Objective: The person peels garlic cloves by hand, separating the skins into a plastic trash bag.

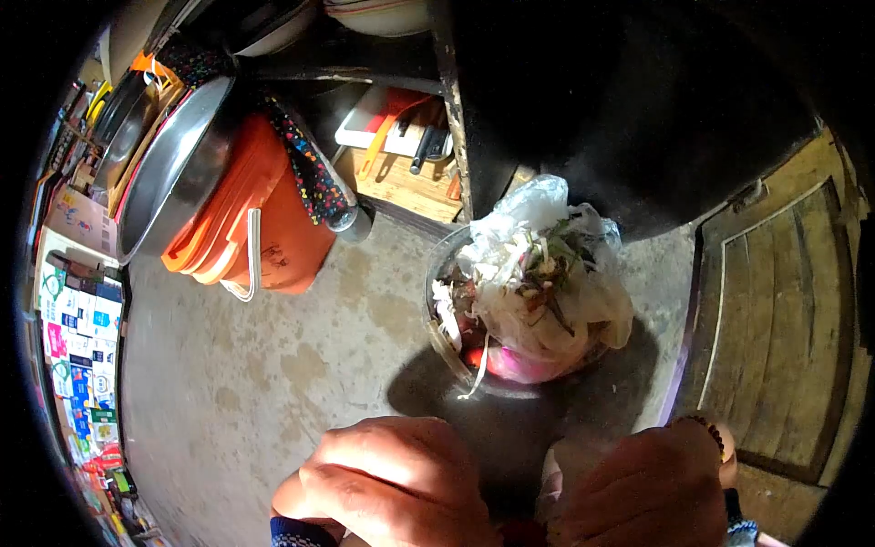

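Observation:
At the bottom edge, my left hand [392, 483] is closed, its fingers curled under. Close beside it on the right, my right hand [638, 488] is also curled closed, partly in shadow, with a beaded bracelet [711, 433] at the wrist. Whatever either hand holds is hidden beneath the hands. Beyond them on the floor stands a clear round container [437, 339] lined and heaped with a crumpled clear plastic bag [583, 314]. White and green vegetable scraps [538, 260] lie on the bag. Something pink [513, 365] shows low inside the container.
Orange buckets [296, 228] and a large metal basin [169, 173] lean at the upper left. A shelf [401, 187] holds a tray and an orange-handled utensil [378, 141]. A wooden panel [775, 319] stands right; patterned boxes [82, 337] line the far left. Stained concrete floor [219, 365] lies between.

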`<state>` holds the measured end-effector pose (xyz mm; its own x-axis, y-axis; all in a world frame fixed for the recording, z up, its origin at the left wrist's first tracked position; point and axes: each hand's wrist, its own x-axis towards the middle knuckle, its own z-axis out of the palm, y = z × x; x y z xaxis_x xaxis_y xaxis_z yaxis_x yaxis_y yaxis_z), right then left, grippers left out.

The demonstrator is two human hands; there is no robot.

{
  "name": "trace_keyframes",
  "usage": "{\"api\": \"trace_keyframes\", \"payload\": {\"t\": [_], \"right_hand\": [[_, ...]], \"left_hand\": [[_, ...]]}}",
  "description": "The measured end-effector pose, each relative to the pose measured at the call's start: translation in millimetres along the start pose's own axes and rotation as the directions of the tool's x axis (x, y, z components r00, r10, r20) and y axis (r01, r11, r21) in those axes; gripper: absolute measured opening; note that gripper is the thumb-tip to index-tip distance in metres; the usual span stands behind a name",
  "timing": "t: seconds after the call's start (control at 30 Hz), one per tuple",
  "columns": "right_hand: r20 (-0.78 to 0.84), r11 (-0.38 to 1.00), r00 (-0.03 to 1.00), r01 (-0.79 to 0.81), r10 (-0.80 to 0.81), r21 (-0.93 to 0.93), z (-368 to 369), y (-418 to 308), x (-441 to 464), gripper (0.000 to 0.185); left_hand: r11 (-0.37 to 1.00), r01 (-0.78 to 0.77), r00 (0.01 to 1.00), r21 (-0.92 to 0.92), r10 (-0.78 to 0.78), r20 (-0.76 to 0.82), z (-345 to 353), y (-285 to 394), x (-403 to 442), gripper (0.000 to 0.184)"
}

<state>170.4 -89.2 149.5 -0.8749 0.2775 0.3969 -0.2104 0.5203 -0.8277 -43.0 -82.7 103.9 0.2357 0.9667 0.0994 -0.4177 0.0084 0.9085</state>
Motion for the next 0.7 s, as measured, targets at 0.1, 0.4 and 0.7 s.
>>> {"api": "trace_keyframes", "payload": {"t": [0.1, 0.4, 0.7], "right_hand": [[-0.015, 0.999, 1.000, 0.020, -0.020, 0.038, 2, 8, -8, 0.021], [-0.035, 0.995, 0.999, 0.017, -0.014, 0.101, 6, 12, -16, 0.020], [-0.035, 0.995, 0.998, -0.047, 0.050, 0.090, 1, 11, -13, 0.020]], "left_hand": [[0.358, 0.008, 0.917, -0.934, -0.376, -0.136, 19, 18, 11, 0.031], [0.915, -0.385, 0.889, 0.123, 0.332, 0.314, 19, -14, 34, 0.028], [0.869, -0.456, 0.841, 0.191, 0.351, 0.412, 16, -17, 41, 0.034]]}}
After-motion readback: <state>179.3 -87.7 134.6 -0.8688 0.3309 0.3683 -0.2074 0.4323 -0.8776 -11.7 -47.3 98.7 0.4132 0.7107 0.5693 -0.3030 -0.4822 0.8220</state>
